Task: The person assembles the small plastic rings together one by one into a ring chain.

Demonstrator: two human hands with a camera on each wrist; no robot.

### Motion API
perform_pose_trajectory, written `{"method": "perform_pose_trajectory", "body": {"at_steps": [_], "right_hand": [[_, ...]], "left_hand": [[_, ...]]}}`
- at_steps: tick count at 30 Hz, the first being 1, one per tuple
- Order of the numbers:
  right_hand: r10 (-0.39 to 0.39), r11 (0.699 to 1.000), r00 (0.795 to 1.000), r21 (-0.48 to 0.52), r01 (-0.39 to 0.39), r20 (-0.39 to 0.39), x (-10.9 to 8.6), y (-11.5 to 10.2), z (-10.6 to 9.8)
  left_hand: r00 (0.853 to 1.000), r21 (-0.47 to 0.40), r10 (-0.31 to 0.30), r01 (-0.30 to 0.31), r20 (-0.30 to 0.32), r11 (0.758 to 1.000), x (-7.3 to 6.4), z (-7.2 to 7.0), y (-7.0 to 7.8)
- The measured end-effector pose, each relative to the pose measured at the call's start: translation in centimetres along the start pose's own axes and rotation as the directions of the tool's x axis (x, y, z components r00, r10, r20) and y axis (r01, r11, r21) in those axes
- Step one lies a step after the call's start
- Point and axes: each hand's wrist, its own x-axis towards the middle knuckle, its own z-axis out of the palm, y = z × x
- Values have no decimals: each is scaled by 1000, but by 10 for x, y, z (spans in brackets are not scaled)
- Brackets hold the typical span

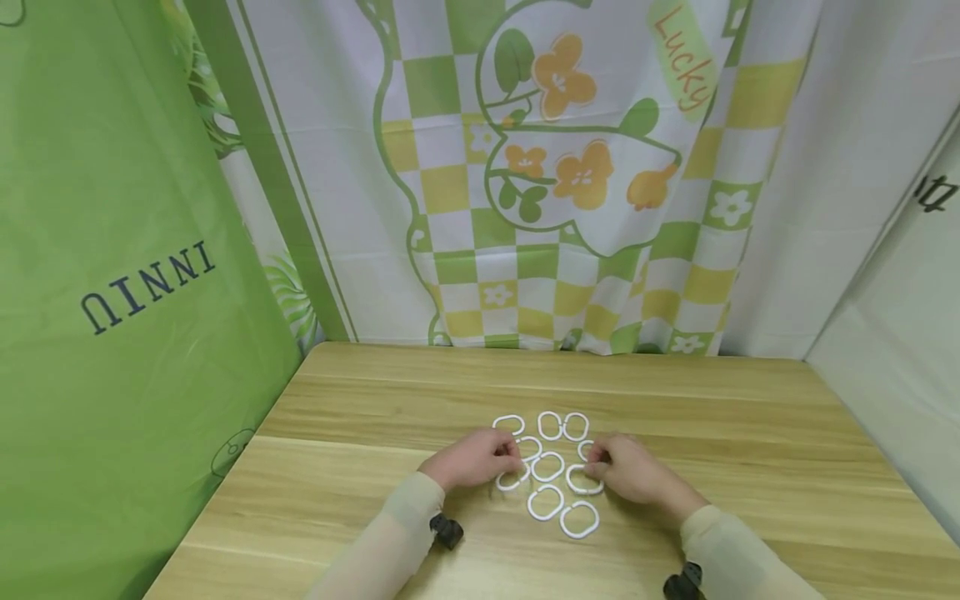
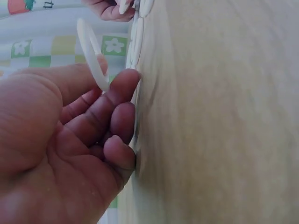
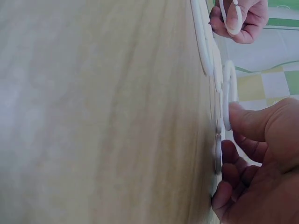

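Several white plastic curtain rings, each an oval with a small gap, are grouped on the wooden table between the two hands. My left hand [image 1: 480, 460] is at the group's left side and pinches one curtain ring [image 2: 88, 51] between thumb and index finger, tilted up off the table. On the right side, my right hand [image 1: 633, 471] pinches another curtain ring [image 3: 227, 95] by its edge, also raised. Other rings lie flat: one curtain ring [image 1: 548, 454] in the middle, a pair at the back, and a front curtain ring [image 1: 562, 520]. Fingers partly cover some rings.
The wooden table [image 1: 360, 400] reaches back to a patterned curtain [image 1: 517, 262]. A green cloth [image 1: 150, 375] hangs along the left side, and a white sheet [image 1: 900, 333] on the right. Dark wrist cameras sit on both sleeves.
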Motion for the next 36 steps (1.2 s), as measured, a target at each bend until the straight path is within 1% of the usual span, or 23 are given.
{"method": "perform_pose_trajectory", "body": {"at_steps": [5, 8, 12, 15, 16, 19, 22, 24, 25, 28, 32, 36], "right_hand": [[31, 994, 999, 105, -32, 10, -1, 0, -1], [49, 987, 999, 155, -49, 3, -2, -1, -3], [69, 981, 997, 181, -62, -31, -3, -3, -4], [85, 981, 994, 180, -73, -61, -3, -3, -4], [94, 981, 993, 179, -80, -71, -3, -3, -4], [132, 970, 987, 218, -110, -89, -4, -4, -5], [182, 944, 979, 295, -149, -89, -4, -8, -8], [210, 922, 974, 346, -170, -81, -5, -11, -9], [216, 918, 973, 357, -174, -82, -5, -12, -10], [218, 912, 971, 375, -168, -95, -5, -15, -9], [200, 911, 972, 388, -139, -123, -5, -18, -8], [195, 899, 970, 421, -117, -146, -5, -22, -6]], "left_hand": [[999, -88, -7, 3, -46, 996, -1, -2, 0], [997, -97, -3, -4, -72, 995, 0, -2, 1], [996, -100, 15, -24, -87, 995, -1, -2, 4], [995, -123, 18, -30, -102, 992, -2, -2, 7], [994, -134, 12, -26, -109, 991, -2, -2, 8], [990, -187, -16, -11, -140, 982, -2, -1, 12], [984, -249, -48, 4, -172, 968, -1, -1, 16], [980, -275, -63, 8, -191, 961, -1, -1, 20], [978, -282, -70, 11, -199, 959, -1, -1, 22], [970, -297, -89, 19, -224, 955, -1, -1, 27], [961, -330, -116, 28, -249, 944, -1, 0, 33], [954, -375, -141, 33, -266, 926, 1, 1, 36]]}}
